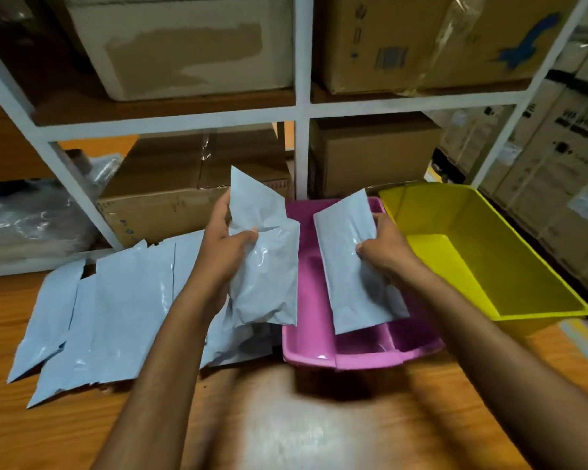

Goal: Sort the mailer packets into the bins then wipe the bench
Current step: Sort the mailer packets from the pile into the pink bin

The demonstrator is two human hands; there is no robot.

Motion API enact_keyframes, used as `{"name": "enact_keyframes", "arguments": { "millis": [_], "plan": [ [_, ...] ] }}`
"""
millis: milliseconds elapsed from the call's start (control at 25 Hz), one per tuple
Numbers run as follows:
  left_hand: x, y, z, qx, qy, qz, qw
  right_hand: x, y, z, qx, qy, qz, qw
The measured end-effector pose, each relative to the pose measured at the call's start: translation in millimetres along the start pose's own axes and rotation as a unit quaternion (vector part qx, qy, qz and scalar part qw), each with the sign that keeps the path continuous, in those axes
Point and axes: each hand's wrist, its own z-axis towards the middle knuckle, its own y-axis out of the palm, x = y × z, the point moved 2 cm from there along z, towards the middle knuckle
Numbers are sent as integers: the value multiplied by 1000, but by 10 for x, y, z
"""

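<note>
My left hand (pixel 223 242) grips a puffy grey mailer packet (pixel 265 273), held up above the left edge of the pink bin (pixel 306 351). A flatter grey mailer packet (pixel 350 266) is pinched by my right hand (pixel 386 247) and hangs over the middle of the pink bin. To the right of the pink bin stands a yellow bin (pixel 523 312), with nothing inside it that I can see. Several more grey mailers (pixel 116 310) lie spread in a pile on the wooden bench (pixel 65 432) at the left.
A white metal shelf rack (pixel 302 110) with cardboard boxes (pixel 197 195) stands right behind the bench. More stacked cartons (pixel 557 184) rise at the far right. Clear plastic wrap (pixel 31 218) lies on the low shelf at the left.
</note>
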Motion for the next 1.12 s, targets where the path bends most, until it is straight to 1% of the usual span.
{"name": "enact_keyframes", "arguments": {
  "millis": [120,320,440,520,600,640,680,720,760,800,880,920,960,1000,1040,1120],
  "plan": [
    [-42,2,104,18,-23,2,1000,152,355,247,-61,64,-28,996],
    [-154,-12,218,21,-64,-19,998,291,692,510,-101,123,-68,985],
    [-201,18,250,14,-75,-31,997,458,814,592,-140,150,-78,976],
    [-222,45,285,5,-76,-38,996,528,822,599,-142,163,-84,973],
    [-235,66,317,-6,-74,-35,997,464,690,584,-107,151,-88,979],
    [-236,83,327,-13,-73,-32,997,390,593,533,-80,143,-57,985],
    [-228,111,333,-21,-70,-30,997,338,515,498,-55,135,5,989],
    [-215,149,339,-31,-64,-29,997,241,431,423,-51,136,78,986],
    [-205,196,343,-42,-57,-26,997,135,369,329,-71,144,148,976],
    [-201,255,347,-53,-50,-21,997,38,313,232,-108,155,203,961],
    [-199,389,350,-74,-38,1,997,-62,256,92,-197,166,277,926],
    [-203,454,347,-83,-30,17,996,-107,244,28,-231,156,298,913],
    [-211,509,346,-90,-23,29,995,-116,242,8,-245,139,293,914],
    [-217,553,341,-94,-17,36,995,-102,243,18,-240,121,276,923],
    [-220,581,335,-92,-14,40,995,-69,232,50,-216,105,249,938],
    [-237,569,334,-63,-19,38,997,39,192,153,-135,103,211,963]
  ]
}}
